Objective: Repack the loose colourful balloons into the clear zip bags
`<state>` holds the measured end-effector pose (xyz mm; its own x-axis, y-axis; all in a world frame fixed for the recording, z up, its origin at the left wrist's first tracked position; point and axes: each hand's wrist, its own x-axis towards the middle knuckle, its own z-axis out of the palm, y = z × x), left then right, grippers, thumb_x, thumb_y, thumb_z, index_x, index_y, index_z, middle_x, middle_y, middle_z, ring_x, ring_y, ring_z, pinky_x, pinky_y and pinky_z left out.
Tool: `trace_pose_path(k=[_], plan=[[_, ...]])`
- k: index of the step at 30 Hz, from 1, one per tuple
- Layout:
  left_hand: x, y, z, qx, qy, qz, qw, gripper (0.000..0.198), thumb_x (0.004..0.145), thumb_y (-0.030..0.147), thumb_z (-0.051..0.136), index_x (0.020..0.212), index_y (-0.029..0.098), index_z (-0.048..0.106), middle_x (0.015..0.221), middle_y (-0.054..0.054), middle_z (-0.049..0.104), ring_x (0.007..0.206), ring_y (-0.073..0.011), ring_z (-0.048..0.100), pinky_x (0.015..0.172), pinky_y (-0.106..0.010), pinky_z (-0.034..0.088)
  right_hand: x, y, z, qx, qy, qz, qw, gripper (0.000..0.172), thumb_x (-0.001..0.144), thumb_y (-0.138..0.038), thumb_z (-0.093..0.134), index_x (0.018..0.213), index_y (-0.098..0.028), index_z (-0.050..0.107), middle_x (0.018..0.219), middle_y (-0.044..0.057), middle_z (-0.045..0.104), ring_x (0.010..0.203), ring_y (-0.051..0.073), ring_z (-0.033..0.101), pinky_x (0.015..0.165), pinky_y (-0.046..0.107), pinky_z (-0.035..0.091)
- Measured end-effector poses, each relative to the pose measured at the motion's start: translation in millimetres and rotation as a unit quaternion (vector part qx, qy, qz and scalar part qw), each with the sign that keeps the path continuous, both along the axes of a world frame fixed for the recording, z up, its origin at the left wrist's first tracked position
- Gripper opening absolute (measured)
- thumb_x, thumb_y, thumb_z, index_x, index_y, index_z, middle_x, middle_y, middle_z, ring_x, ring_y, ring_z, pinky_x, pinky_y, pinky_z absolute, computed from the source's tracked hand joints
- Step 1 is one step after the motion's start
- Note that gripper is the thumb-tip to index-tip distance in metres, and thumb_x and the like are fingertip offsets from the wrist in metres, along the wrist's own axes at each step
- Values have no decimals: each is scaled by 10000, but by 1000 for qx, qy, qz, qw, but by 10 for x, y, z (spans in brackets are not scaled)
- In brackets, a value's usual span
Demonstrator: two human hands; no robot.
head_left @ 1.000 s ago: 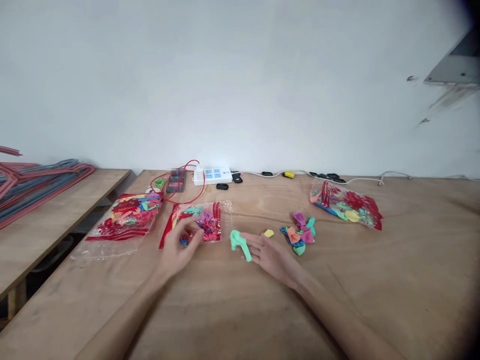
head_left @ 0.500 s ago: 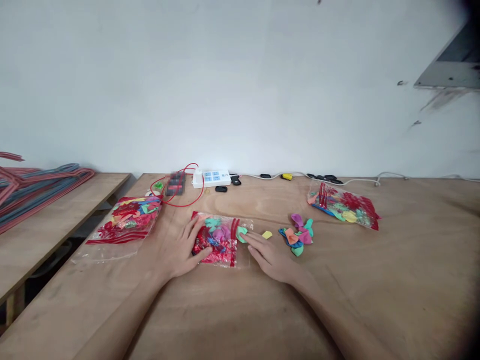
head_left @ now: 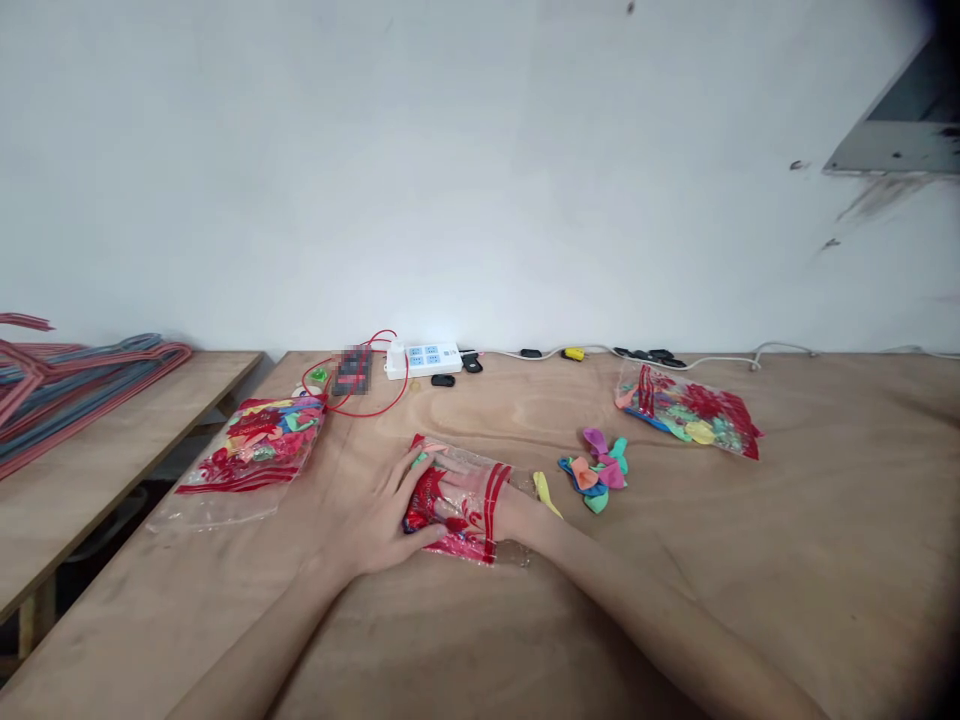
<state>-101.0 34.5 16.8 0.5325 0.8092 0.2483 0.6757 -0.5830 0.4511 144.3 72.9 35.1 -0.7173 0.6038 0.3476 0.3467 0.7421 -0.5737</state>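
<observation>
A clear plastic bag (head_left: 491,500) with red print, holding several colourful balloons, lies on the wooden table in front of me. My left hand (head_left: 379,525) rests on the bag's left end, fingers spread. Through the bag's open right end, my right hand (head_left: 465,490) reaches inside, up to the wrist. Its outline shows through the plastic, but print and balloons hide the fingertips. Just beyond my right wrist lies a yellow balloon (head_left: 546,492). A small pile of loose balloons (head_left: 598,470) sits further right.
Similar filled bags lie at left (head_left: 262,440) and right (head_left: 694,415). Along the wall stand a white power strip (head_left: 424,360), a red cable (head_left: 367,411), a blurred-out dark object (head_left: 352,372) and small black pieces (head_left: 442,380). Hangers (head_left: 82,390) cover another table at left.
My right hand has moved left from the bag's mouth into the bag. The green balloon at the mouth is no longer seen there. The bag has shifted slightly right and nearer.
</observation>
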Motion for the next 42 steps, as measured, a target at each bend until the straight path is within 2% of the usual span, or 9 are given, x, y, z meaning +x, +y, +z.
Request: trace_pose_path(k=[4, 10, 15, 18, 22, 25, 30, 36, 42], plan=[[-9, 37, -83, 26, 9, 43, 999, 940, 1033, 624, 623, 1746, 268, 125, 1771, -191, 239, 1621, -405, 296, 1272, -603, 361, 261, -58, 81, 37, -56, 40, 997, 289, 1037, -282, 592, 1271, -236, 756, 1500, 96, 669, 1498, 313, 519, 1321, 539, 321], [-124, 143, -158, 89, 44, 126, 987, 887, 1028, 687, 567, 1707, 203, 263, 1709, -225, 361, 1581, -422, 364, 1273, -619, 329, 1089, -125, 117, 84, -69, -97, 989, 439, 1068, -174, 482, 1453, -259, 676, 1491, 110, 679, 1393, 289, 627, 1166, 531, 522], [-311, 240, -179, 96, 63, 170, 979, 870, 1043, 703, 507, 1696, 184, 262, 1694, -232, 373, 1577, -409, 379, 1263, -594, 354, 1871, -30, 40, 100, -134, -302, 939, 269, 976, -453, 723, 1127, -251, 819, 1231, 130, 748, 1221, 381, 670, 1044, 594, 541], [-364, 268, -199, 103, 67, 169, 978, 867, 1044, 690, 512, 1709, 215, 224, 1703, -210, 366, 1587, -396, 370, 1275, -581, 341, 2155, -15, 0, 64, -151, -334, 928, 293, 905, -557, 791, 1011, -289, 843, 1135, 107, 727, 1118, 365, 677, 936, 537, 564], [-362, 271, -207, 110, 68, 173, 976, 861, 1043, 689, 501, 1714, 232, 216, 1714, -192, 354, 1582, -407, 372, 1275, -595, 333, 2253, -25, -37, 47, -121, -291, 948, 181, 939, -455, 754, 921, -306, 855, 1109, 90, 720, 1069, 322, 683, 966, 515, 536], [-356, 272, -214, 100, 65, 176, 977, 862, 1045, 692, 495, 1718, 239, 206, 1709, -187, 360, 1569, -405, 393, 1269, -594, 345, 2257, -14, -29, 37, -86, -276, 956, 270, 986, -448, 677, 845, -276, 831, 1083, 95, 729, 1059, 308, 689, 982, 507, 526], [-381, 295, -248, 85, 59, 176, 979, 860, 1033, 705, 506, 1710, 250, 231, 1701, -178, 368, 1564, -398, 402, 1268, -597, 355, 2411, 0, 25, 38, -11, -362, 931, 336, 1015, -509, 587, 938, -243, 779, 1033, 106, 745, 1068, 327, 692, 1010, 511, 531], [-392, 299, -262, 77, 59, 182, 978, 871, 1026, 713, 512, 1713, 254, 235, 1685, -180, 391, 1557, -403, 411, 1262, -606, 363, 2700, -28, -78, 0, -104, -355, 929, 364, 909, -573, 728, 1122, -301, 840, 1265, 116, 723, 1235, 377, 640, 1092, 569, 501], [-402, 299, -252, 76, 61, 175, 980, 866, 1037, 701, 501, 1718, 249, 214, 1691, -182, 376, 1571, -395, 390, 1273, -606, 347, 2718, -34, -6, -8, -39, -386, 922, 368, 943, -608, 664, 943, -294, 857, 1214, 105, 739, 1208, 359, 662, 1092, 551, 513]])
